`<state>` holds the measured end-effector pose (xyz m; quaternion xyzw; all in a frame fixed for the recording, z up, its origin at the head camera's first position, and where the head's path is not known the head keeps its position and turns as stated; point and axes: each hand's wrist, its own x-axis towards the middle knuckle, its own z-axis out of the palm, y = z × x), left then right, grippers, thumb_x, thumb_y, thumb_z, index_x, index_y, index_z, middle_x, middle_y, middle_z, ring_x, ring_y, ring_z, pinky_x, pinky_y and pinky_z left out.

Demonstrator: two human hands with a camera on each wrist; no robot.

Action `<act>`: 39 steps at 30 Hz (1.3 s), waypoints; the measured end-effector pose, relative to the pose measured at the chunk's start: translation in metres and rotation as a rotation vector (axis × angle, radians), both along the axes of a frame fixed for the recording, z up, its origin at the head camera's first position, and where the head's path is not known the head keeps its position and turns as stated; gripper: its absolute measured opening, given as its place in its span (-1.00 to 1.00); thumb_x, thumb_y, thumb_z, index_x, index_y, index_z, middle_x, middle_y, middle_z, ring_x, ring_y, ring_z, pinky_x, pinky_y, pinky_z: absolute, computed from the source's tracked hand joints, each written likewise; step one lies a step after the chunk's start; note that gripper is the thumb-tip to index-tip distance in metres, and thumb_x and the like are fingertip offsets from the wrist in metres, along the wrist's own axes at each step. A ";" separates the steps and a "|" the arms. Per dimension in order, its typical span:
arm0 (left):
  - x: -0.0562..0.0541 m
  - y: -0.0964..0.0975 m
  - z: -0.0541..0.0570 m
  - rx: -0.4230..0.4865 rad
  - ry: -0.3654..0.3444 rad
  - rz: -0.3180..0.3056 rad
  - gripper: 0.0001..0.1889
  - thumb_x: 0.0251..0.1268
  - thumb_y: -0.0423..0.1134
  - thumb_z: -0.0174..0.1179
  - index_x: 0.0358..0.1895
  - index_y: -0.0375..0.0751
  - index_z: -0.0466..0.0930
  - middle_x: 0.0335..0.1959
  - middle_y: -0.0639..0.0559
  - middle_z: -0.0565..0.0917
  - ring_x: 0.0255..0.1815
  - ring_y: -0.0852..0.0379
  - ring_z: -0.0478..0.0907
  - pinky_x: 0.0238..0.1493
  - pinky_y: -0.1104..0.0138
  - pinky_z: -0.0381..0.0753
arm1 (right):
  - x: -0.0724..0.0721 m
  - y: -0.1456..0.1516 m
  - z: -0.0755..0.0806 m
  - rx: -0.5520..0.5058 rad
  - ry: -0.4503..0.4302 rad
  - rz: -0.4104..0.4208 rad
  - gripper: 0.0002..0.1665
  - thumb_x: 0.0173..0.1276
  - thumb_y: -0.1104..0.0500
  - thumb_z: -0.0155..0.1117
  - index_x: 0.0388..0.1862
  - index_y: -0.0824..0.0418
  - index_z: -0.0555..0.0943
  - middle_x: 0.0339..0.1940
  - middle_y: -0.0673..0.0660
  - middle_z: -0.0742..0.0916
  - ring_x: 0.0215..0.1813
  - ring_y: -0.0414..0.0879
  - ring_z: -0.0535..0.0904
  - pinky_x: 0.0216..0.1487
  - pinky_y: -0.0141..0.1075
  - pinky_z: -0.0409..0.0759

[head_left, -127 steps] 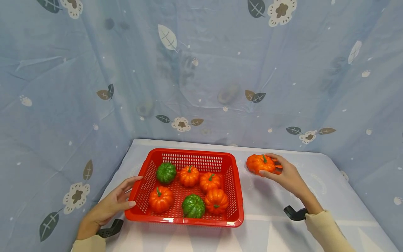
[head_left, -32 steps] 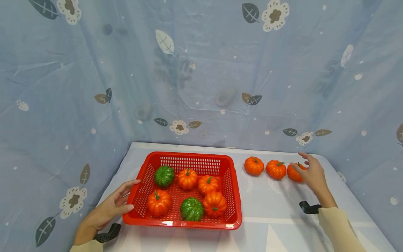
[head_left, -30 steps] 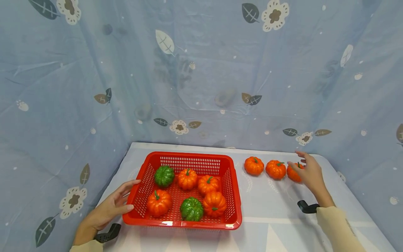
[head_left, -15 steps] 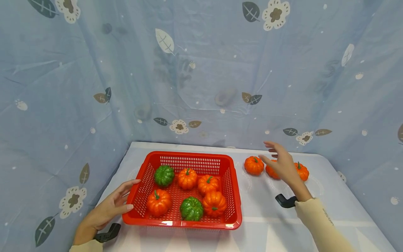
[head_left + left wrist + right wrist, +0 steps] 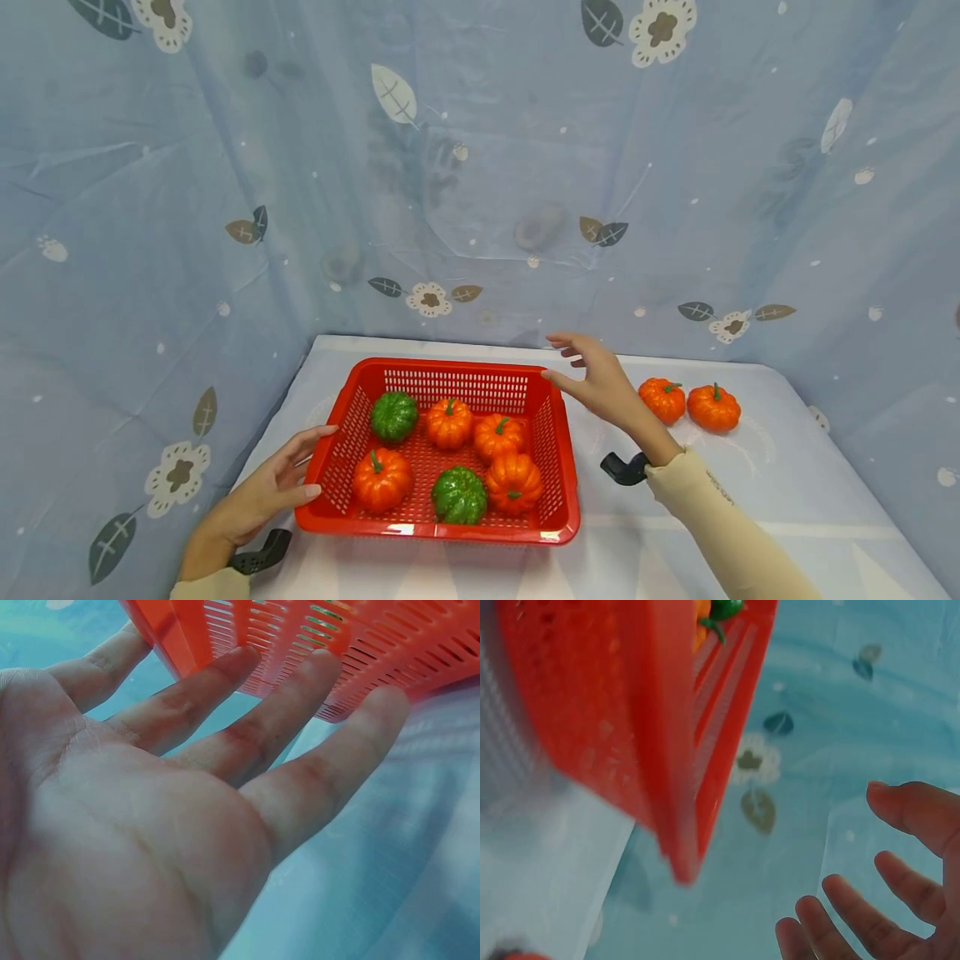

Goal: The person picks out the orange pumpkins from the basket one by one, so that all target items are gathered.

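My left hand [image 5: 262, 496] rests its outstretched fingertips against the left side of a red plastic basket [image 5: 442, 532]; in the left wrist view the fingers [image 5: 315, 765] reach under its slotted wall. Inside the basket lie several small orange pumpkins [image 5: 382, 480] and two green ones, one green pumpkin [image 5: 394, 416] at the back left and another green pumpkin [image 5: 459, 494] in front. Holding nothing, my right hand [image 5: 600, 383] hovers by the basket's back right corner, fingers spread. To its right sit two orange pumpkins [image 5: 662, 401] on the table. A third there is almost wholly hidden behind that hand.
The table [image 5: 750, 500] has a pale patterned cloth. A blue curtain [image 5: 480, 208] with leaves and flowers hangs behind it and at both sides. Each wrist wears a black camera mount, such as the right mount [image 5: 624, 468].
First my right hand was at the row of orange pumpkins, later at its right end. Since then it has swept left, empty, to the basket corner. The left hand has stayed at the basket.
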<state>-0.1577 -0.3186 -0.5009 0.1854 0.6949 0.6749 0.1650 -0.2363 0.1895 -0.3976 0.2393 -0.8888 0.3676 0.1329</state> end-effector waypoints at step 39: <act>0.001 0.001 0.001 -0.028 -0.057 0.056 -0.20 0.40 -0.46 0.18 0.63 -0.02 0.07 0.58 -0.24 0.04 0.36 0.11 0.43 0.19 0.10 0.63 | 0.035 -0.179 -0.012 0.313 -0.167 0.572 -0.28 0.38 -0.02 0.47 0.46 0.09 0.46 0.29 -0.04 0.61 0.27 -0.13 0.53 0.30 -0.31 0.47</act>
